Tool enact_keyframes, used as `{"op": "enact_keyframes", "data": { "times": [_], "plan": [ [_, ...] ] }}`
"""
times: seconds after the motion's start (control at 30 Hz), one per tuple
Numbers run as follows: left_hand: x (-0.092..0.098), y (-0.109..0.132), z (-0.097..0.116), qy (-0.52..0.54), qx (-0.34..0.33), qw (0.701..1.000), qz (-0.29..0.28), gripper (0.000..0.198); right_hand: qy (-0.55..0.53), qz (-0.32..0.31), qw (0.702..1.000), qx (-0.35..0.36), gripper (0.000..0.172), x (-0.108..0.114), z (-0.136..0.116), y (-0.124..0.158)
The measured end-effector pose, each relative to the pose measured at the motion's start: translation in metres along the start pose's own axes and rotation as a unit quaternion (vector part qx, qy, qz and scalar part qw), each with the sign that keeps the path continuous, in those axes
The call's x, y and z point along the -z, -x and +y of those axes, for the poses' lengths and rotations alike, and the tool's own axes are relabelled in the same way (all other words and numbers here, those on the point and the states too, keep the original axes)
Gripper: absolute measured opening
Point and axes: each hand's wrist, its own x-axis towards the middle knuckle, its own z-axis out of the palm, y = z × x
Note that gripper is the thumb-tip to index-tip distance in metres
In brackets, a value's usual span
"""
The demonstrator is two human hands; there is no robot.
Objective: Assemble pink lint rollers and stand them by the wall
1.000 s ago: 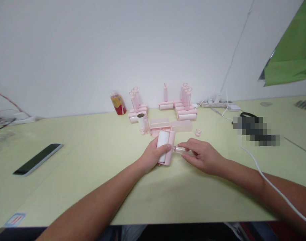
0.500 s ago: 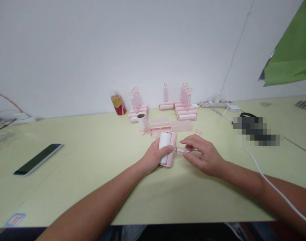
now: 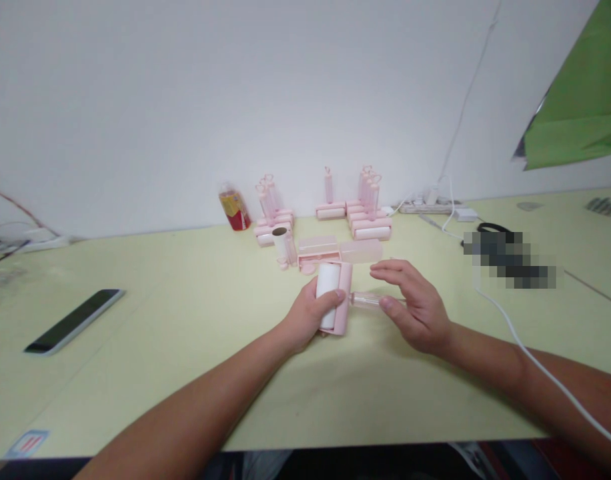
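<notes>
My left hand [image 3: 305, 313] is closed around the head of a pink lint roller [image 3: 344, 303], its thumb across the white sticky roll [image 3: 328, 280]. The roller's clear handle [image 3: 366, 299] points right. My right hand [image 3: 416, 308] is at the handle's far end with fingers spread and thumb apart from them; its thumb tip overlaps the handle, and whether it touches cannot be made out. Just beyond the head lie an open pink roller case [image 3: 319, 257], a pale clear cover [image 3: 361, 251] and an upright white paper roll [image 3: 281, 245].
Finished-looking lint rollers stand in groups by the wall, at the left [image 3: 274, 220] and right [image 3: 370, 225]. A red and yellow bottle [image 3: 234, 209] stands at the back left. A phone [image 3: 75, 321] lies left. A white cable [image 3: 515, 337] crosses over my right forearm.
My right hand's fingers have opened wider and lifted off the handle, the hand shifting slightly right. My left hand keeps the lint roller in about the same place.
</notes>
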Motion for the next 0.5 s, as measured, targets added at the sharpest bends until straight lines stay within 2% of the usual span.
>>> {"op": "enact_keyframes", "data": {
  "times": [0.2, 0.37, 0.5],
  "plan": [
    [-0.008, 0.004, 0.001, 0.007, -0.026, 1.0, 0.01, 0.042, -0.019, 0.017, 1.0, -0.001, 0.036, -0.001, -0.001, 0.004],
    [-0.017, 0.004, 0.002, -0.007, -0.03, 0.999, 0.014, 0.042, -0.03, 0.027, 0.999, -0.024, 0.035, -0.001, 0.007, 0.007],
    [-0.011, -0.001, 0.006, -0.059, -0.051, 0.996, 0.052, 0.049, -0.058, -0.013, 0.995, -0.082, 0.034, -0.008, 0.014, 0.004]
  ]
}}
